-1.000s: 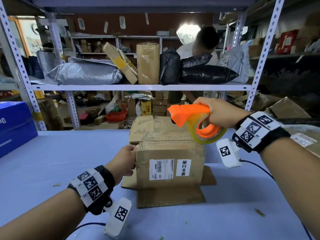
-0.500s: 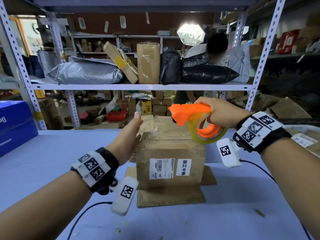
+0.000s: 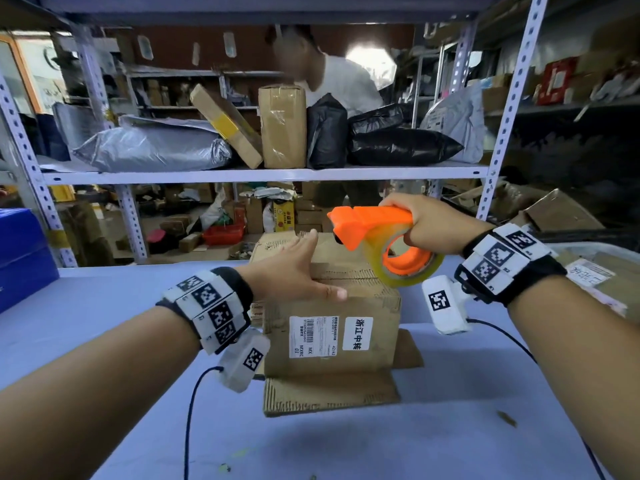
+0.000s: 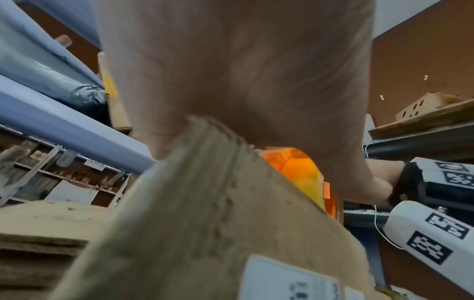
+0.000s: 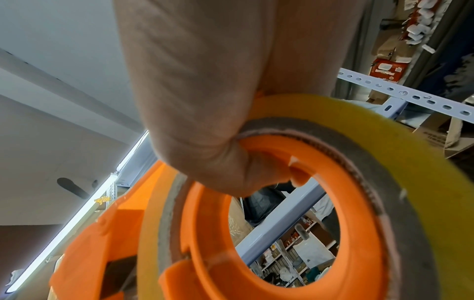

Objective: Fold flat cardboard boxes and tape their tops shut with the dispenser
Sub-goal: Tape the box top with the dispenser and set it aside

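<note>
A brown cardboard box (image 3: 332,334) with white labels stands upright on the blue table (image 3: 104,313), its bottom flaps splayed out around it. My left hand (image 3: 294,268) lies flat on the box's top, fingers straight and pointing away, thumb along the front edge. In the left wrist view the palm (image 4: 231,71) presses on the box's edge (image 4: 218,203). My right hand (image 3: 426,220) grips the orange tape dispenser (image 3: 374,230) with its yellowish roll, held just above the box's right top corner. The right wrist view shows fingers curled through the dispenser's ring (image 5: 269,223).
A metal rack (image 3: 263,174) behind the table carries grey and black parcels and cartons. A person in a white shirt (image 3: 339,81) stands behind it. A blue box (image 3: 20,251) sits at the table's left, flat cardboard (image 3: 595,271) at the right.
My left hand left the box's left side, rose, and now lies flat on the top. The dispenser has stayed almost still. The person behind the rack stood up and shifted left.
</note>
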Demonstrator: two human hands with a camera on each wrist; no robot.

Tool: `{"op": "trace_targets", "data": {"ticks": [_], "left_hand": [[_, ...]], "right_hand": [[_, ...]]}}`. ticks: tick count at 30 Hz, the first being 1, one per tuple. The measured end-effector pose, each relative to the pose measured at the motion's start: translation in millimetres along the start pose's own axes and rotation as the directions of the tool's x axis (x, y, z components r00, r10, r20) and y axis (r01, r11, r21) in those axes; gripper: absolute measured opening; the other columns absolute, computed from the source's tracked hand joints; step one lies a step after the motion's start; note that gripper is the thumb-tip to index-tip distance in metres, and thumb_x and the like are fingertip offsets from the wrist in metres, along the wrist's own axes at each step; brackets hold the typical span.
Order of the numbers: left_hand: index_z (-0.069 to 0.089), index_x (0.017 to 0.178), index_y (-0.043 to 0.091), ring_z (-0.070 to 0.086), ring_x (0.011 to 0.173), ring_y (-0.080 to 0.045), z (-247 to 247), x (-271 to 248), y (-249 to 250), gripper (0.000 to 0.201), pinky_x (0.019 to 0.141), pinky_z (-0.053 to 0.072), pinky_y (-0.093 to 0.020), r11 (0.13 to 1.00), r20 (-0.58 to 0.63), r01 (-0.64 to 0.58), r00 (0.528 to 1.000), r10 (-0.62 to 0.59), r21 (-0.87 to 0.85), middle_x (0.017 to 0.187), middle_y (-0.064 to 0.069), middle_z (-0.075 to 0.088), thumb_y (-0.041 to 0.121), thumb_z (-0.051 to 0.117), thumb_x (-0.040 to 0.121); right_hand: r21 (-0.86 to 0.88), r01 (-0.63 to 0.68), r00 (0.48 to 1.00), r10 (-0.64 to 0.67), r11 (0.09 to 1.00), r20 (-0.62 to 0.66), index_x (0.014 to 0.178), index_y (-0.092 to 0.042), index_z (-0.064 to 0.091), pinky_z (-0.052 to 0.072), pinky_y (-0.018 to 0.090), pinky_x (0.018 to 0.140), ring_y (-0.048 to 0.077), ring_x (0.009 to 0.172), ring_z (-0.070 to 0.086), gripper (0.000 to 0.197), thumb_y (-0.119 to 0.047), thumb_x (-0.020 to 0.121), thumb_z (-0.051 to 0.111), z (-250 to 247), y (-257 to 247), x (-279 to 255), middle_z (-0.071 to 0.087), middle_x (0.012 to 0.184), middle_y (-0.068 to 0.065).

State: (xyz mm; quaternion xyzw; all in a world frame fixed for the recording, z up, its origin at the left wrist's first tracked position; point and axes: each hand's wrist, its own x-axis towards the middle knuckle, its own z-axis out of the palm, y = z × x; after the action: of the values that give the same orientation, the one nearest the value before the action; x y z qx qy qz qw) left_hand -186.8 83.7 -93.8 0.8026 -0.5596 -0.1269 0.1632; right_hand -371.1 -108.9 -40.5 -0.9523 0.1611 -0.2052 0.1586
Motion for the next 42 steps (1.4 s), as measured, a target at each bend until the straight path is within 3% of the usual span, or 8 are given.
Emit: {"op": "trace_targets", "data": {"ticks": [4,6,10,14,19,23,39,42], "left_hand": [[-0.008,0.159,0.033,0.035,0.145,-0.025,14.5,6.6,-0.8,0.144,0.119,0.030,-0.047,0.997,-0.028,-0.053,0.998,0.054,0.051,0.161,-0.002,0.033,0.100,0.053,0.047],[0.001,0.156,0.035,0.039,0.140,-0.024,17.6,6.5,-6.9,0.134,0.118,0.031,-0.046,0.993,-0.064,-0.066,0.995,0.073,0.098,0.156,-0.002,0.040,0.100,0.052,0.051],[-0.001,0.157,0.035,0.026,0.147,-0.024,18.7,8.8,-9.9,0.128,0.118,0.021,-0.042,0.982,-0.039,-0.048,0.998,0.056,0.180,0.162,-0.001,0.028,0.097,0.049,0.057],[-0.005,0.160,0.030,0.018,0.152,-0.021,19.1,9.0,-8.7,0.134,0.123,0.014,-0.042,0.970,-0.017,-0.065,0.997,0.071,0.235,0.168,0.000,0.016,0.101,0.041,0.056],[-0.003,0.161,0.020,-0.003,0.155,-0.018,20.9,9.3,-5.6,0.143,0.124,-0.001,-0.040,0.920,0.062,-0.029,0.998,0.005,0.391,0.169,-0.001,0.000,0.107,0.013,0.049],[-0.005,0.161,0.023,-0.003,0.155,-0.020,20.5,10.6,-5.7,0.142,0.122,-0.001,-0.038,0.911,0.073,-0.027,0.997,-0.004,0.412,0.169,-0.001,-0.002,0.108,0.009,0.048],[-0.009,0.160,0.024,-0.004,0.155,-0.020,18.4,11.2,-7.2,0.143,0.122,-0.001,-0.038,0.906,0.105,-0.027,0.994,-0.019,0.422,0.169,0.002,-0.007,0.109,0.009,0.046],[-0.007,0.160,0.025,-0.002,0.155,-0.020,19.5,11.3,-9.0,0.143,0.122,0.000,-0.038,0.907,0.099,-0.031,0.995,-0.012,0.420,0.169,0.003,-0.005,0.110,0.009,0.047]], "right_hand": [[-0.017,0.023,1.000,-0.022,1.000,0.007,0.105,-0.036,0.057,0.039,0.026,0.062,0.008,0.083,0.058,0.049,0.004,0.076,0.053,2.2,-3.2,2.5,0.063,0.091,-0.009],[-0.054,0.040,0.999,-0.039,0.998,0.014,0.105,-0.035,0.057,0.038,0.025,0.062,0.008,0.082,0.056,0.046,0.001,0.078,0.051,4.0,-8.5,4.9,0.061,0.089,-0.012],[-0.164,0.035,0.998,-0.026,0.986,0.057,0.115,-0.032,0.057,0.037,0.022,0.059,0.003,0.077,0.053,0.046,0.000,0.081,0.051,-0.9,-15.0,4.3,0.056,0.086,-0.017],[-0.311,0.079,0.987,-0.030,0.947,0.158,0.106,-0.034,0.054,0.046,0.032,0.062,0.016,0.080,0.059,0.046,0.003,0.080,0.050,-11.4,-17.1,0.9,0.062,0.086,-0.006],[-0.403,0.060,0.969,0.043,0.913,0.243,0.115,-0.028,0.054,0.049,0.035,0.070,0.020,0.084,0.057,0.042,0.000,0.085,0.051,-13.1,1.2,-7.0,0.063,0.093,-0.001],[-0.346,0.003,0.958,0.097,0.938,0.271,0.109,-0.032,0.052,0.053,0.046,0.078,0.027,0.088,0.060,0.044,0.005,0.084,0.049,-8.9,22.8,-22.5,0.065,0.096,0.005],[-0.050,-0.214,0.932,0.219,0.976,0.289,0.104,-0.031,0.051,0.049,0.042,0.073,0.026,0.087,0.058,0.051,0.012,0.077,0.060,23.1,95.8,-65.3,0.060,0.097,0.004],[-0.038,-0.245,0.929,0.246,0.969,0.278,0.100,-0.028,0.049,0.049,0.054,0.078,0.037,0.091,0.059,0.049,0.013,0.075,0.058,26.1,111.2,-80.0,0.060,0.100,0.015]]}}
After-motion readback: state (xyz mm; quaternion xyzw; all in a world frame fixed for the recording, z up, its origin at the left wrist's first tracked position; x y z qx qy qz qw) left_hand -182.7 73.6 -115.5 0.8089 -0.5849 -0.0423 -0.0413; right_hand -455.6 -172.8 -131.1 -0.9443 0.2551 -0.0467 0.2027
